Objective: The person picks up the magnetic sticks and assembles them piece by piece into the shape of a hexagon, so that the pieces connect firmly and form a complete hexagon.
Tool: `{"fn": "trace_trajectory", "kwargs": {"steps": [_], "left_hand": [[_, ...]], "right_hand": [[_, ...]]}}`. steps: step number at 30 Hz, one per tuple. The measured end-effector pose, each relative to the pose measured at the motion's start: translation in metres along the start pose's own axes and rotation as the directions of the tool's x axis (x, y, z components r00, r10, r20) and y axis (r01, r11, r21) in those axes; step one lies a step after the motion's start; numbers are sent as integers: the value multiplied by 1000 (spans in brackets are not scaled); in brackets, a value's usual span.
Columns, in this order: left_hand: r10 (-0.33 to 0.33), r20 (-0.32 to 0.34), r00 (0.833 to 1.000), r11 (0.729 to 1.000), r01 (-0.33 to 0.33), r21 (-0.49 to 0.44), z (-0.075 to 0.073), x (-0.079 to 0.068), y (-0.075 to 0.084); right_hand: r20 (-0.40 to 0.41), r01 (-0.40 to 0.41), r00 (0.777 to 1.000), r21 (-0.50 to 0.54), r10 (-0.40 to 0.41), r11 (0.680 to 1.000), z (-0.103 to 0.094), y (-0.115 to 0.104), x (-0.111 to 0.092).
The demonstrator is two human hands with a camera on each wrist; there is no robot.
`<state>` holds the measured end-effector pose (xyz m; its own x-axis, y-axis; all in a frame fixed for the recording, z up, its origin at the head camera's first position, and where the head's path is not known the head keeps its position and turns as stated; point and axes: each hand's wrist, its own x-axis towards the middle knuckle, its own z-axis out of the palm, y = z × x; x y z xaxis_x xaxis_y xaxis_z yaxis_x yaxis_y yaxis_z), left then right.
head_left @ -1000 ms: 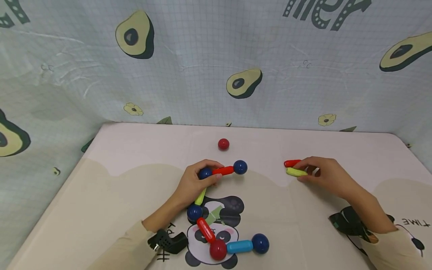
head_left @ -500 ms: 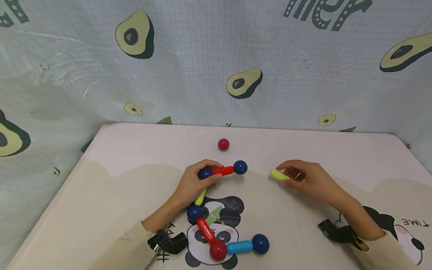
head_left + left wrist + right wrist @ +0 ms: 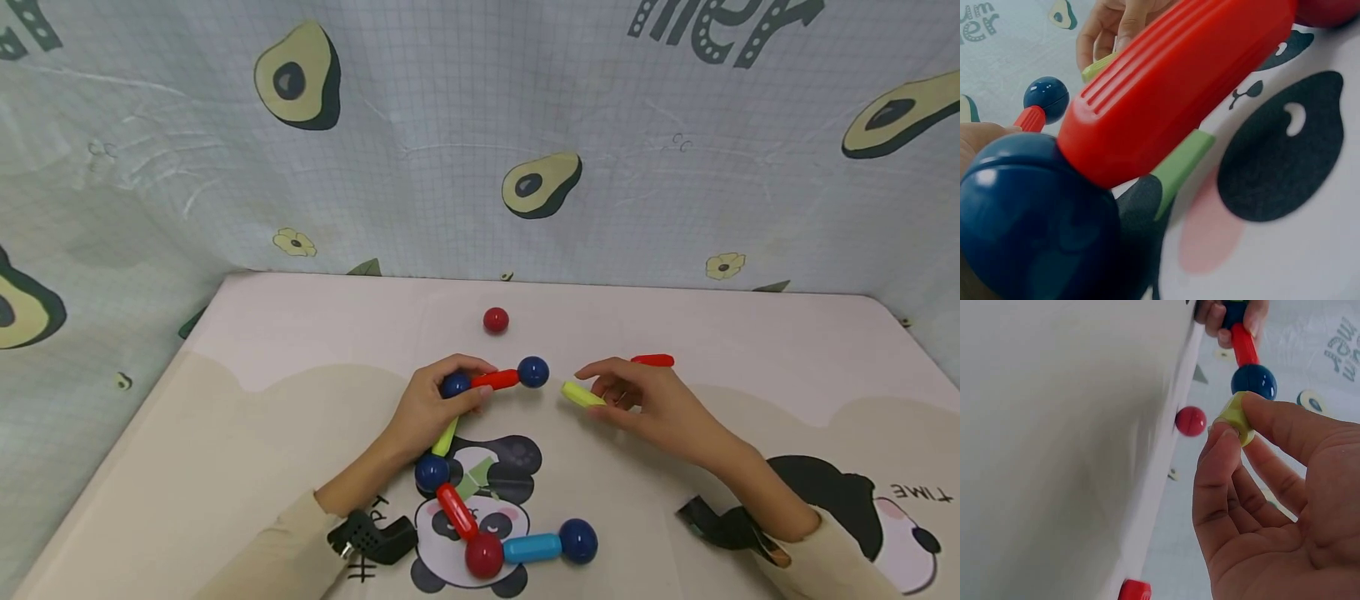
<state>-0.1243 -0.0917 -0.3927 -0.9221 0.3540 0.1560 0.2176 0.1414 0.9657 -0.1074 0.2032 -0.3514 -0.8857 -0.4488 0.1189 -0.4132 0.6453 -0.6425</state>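
My left hand (image 3: 431,408) grips a chain of toy rods and balls at a blue ball (image 3: 455,385), its thumb along a red rod (image 3: 497,379). That rod ends in another blue ball (image 3: 533,372). Below the hand the chain runs through a yellow-green rod (image 3: 445,437), a blue ball (image 3: 432,472), a red rod (image 3: 457,512), a red ball (image 3: 484,556), a light blue rod (image 3: 532,548) and a blue ball (image 3: 577,542). A loose yellow-green rod (image 3: 582,394) is pinched between thumb and fingers of my right hand (image 3: 645,400), just right of the chain's upper end.
Behind the chain lies a loose red ball (image 3: 496,320). A loose red rod (image 3: 652,360) lies beyond my right hand. The cloth on the table (image 3: 300,467) carries printed pandas, and an avocado-patterned curtain (image 3: 420,100) hangs at the back.
My right hand has lifted the yellow-green rod from beside the red rod and carried it left towards the chain. The left hand and chain have stayed in place.
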Motion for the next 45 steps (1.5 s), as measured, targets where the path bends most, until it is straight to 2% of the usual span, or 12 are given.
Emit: {"fn": "trace_trajectory", "kwargs": {"steps": [11,18,21,23,27,30,33,39,41,45], "left_hand": [[4,1,1000,1000,-4,1,0,1,0],[-4,6,1000,1000,4,4,2,2,-1],[-34,52,998,998,31,52,-1,4,3],[-57,115,992,993,45,107,-6,5,9],[-80,258,963,982,31,188,-16,6,19],[-74,322,944,985,19,170,-19,7,20],[-70,326,943,990,26,139,-18,7,16],[-79,288,954,991,43,129,-15,7,11],[-66,307,949,994,35,106,-15,6,9],[-67,364,929,998,58,35,-15,6,9]], "right_hand": [[19,-2,1000,30,2,1000,5,-5,7],[11,-13,1000,15,13,1000,10,-7,11],[-2,-20,1000,14,20,1000,12,-6,10],[-4,-16,1000,25,16,1000,13,-5,10],[1,2,1000,65,-2,998,15,-4,11],[10,6,1000,89,-7,996,17,-6,12],[30,1,1000,104,-4,995,20,-7,14],[52,-7,999,135,0,991,24,-12,15],[56,-1,998,142,-7,990,26,-15,16],[64,20,998,138,-29,990,28,-20,18]]}}
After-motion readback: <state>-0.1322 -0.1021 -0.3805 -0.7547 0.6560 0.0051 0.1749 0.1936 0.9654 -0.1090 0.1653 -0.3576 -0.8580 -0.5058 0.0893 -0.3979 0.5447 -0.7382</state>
